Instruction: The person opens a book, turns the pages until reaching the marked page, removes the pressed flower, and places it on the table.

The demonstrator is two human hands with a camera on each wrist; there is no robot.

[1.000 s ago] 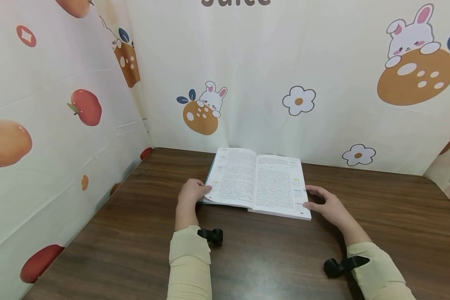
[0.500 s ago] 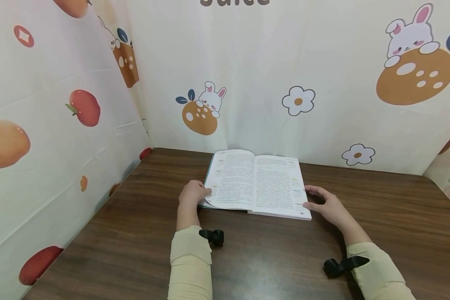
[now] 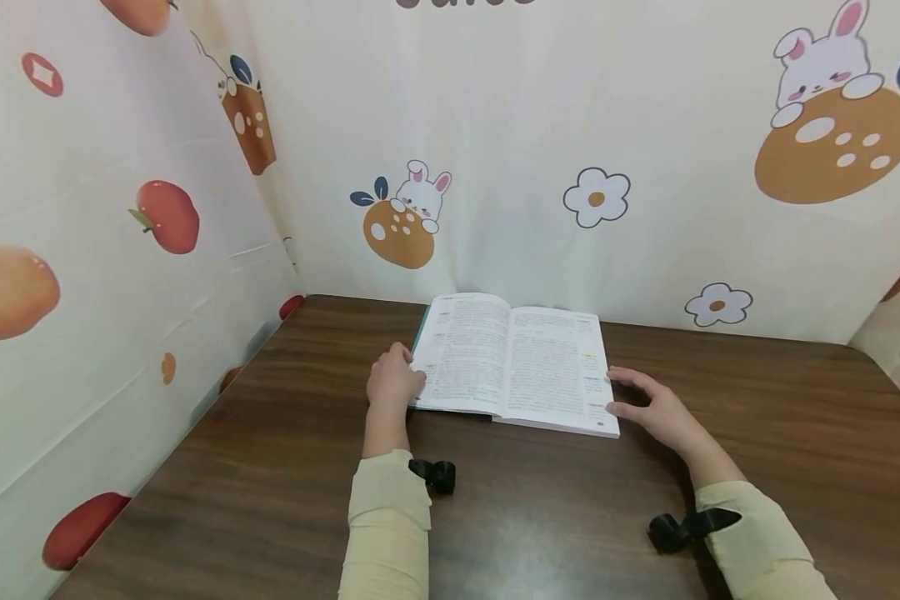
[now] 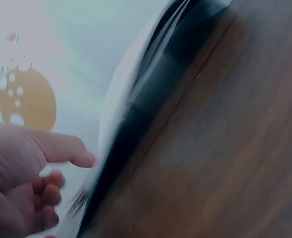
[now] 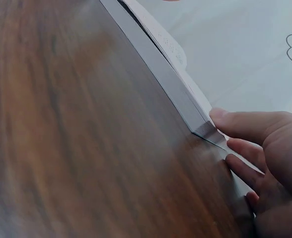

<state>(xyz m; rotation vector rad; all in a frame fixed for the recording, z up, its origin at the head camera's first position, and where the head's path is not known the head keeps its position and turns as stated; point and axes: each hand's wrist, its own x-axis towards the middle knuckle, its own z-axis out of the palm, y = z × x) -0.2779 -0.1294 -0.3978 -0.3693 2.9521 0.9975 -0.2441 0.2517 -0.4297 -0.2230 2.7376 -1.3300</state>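
An open book (image 3: 546,367) with white, densely printed pages lies at the back of the table; a dark teal cover edge shows along its left side. My left hand (image 3: 394,379) is at the lower left edge, its thumb on the page margin and the other fingers bent beside the edge. Seen from the left wrist, the thumb of that hand (image 4: 22,168) meets the page edge close to the dark cover (image 4: 131,134). At the right edge, my right hand (image 3: 663,417) holds the page block (image 5: 171,84), thumb on top and fingers against the side.
A brown wood-grain table (image 3: 540,517) extends under both arms. Behind it hangs a pale curtain (image 3: 510,125) printed with rabbits, fruit and flowers, close to the book's far edge. Black wrist straps (image 3: 435,475) sit on cream sleeves (image 3: 386,517).
The lower left page corner, slightly lifted before, now lies under my left hand, which has shifted right and a little farther in. My right hand stays at the right edge.
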